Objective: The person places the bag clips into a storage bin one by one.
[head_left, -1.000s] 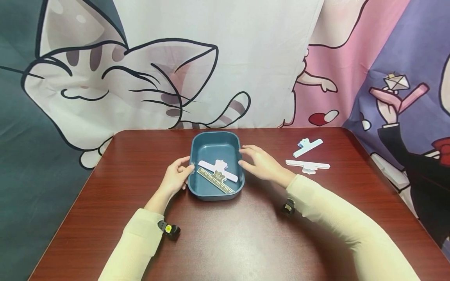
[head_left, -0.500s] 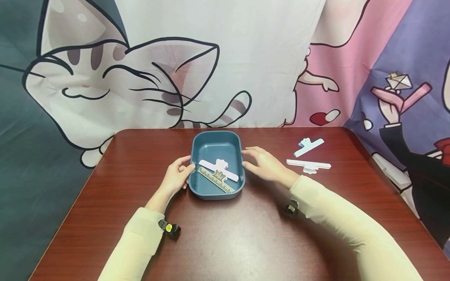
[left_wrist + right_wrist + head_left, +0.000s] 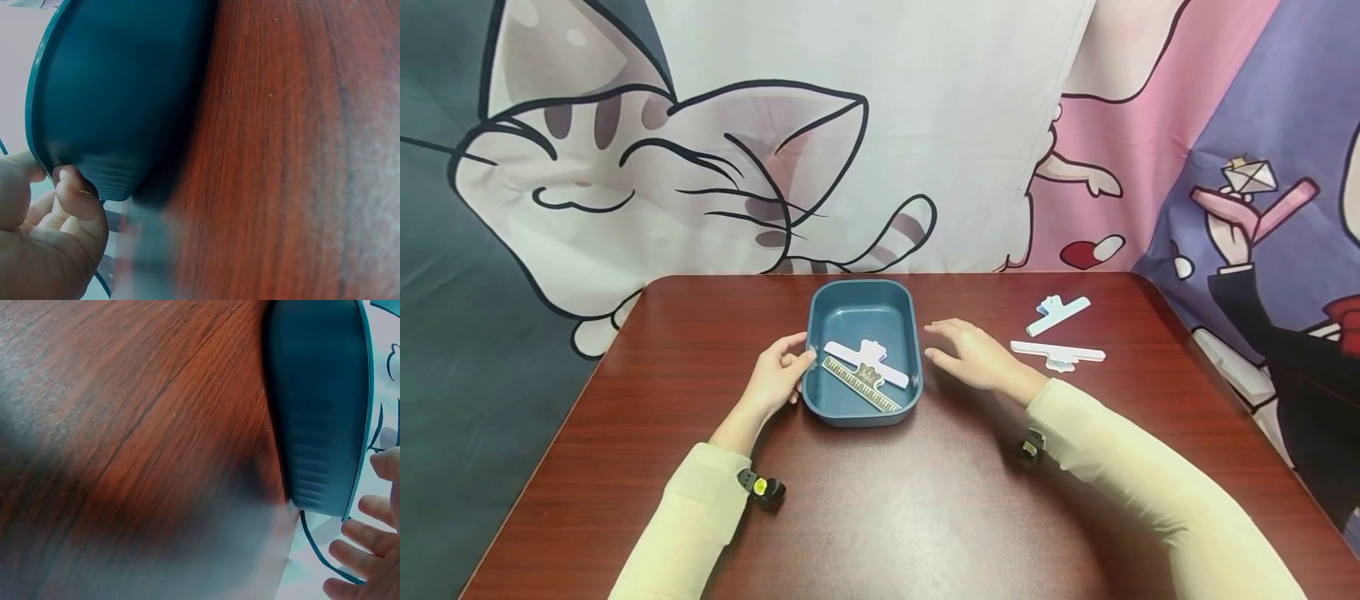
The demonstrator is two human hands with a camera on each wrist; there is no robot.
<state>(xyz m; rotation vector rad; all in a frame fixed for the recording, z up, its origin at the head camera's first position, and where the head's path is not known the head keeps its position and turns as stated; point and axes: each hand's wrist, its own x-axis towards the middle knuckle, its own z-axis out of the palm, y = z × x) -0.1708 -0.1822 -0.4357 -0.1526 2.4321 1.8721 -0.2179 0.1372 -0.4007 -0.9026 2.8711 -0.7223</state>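
Observation:
A blue-grey rectangular bin (image 3: 865, 419) with rounded corners sits at the middle of the table's far half. Inside it lie a white clip (image 3: 892, 376) and a gold-patterned clip (image 3: 844, 379), the gold one partly overlapping the white. My left hand (image 3: 778, 372) pinches the bin's left rim between thumb and fingers; the left wrist view shows this grip on the bin wall (image 3: 119, 81). Just off the bin's right side is my right hand (image 3: 973, 357), fingers spread and loosely bent, holding nothing. In the right wrist view its fingers (image 3: 359, 537) stand beside the bin's end.
To the right of my right hand, a white clip (image 3: 1060, 353) lies on the brown wooden table (image 3: 880, 508). A pale blue-white clip (image 3: 1057, 315) rests behind it. A cartoon-printed curtain (image 3: 970, 125) hangs along the table's far edge.
My right hand has come away from the bin's right rim and moved a little to the right. My left hand and the bin stay where they were.

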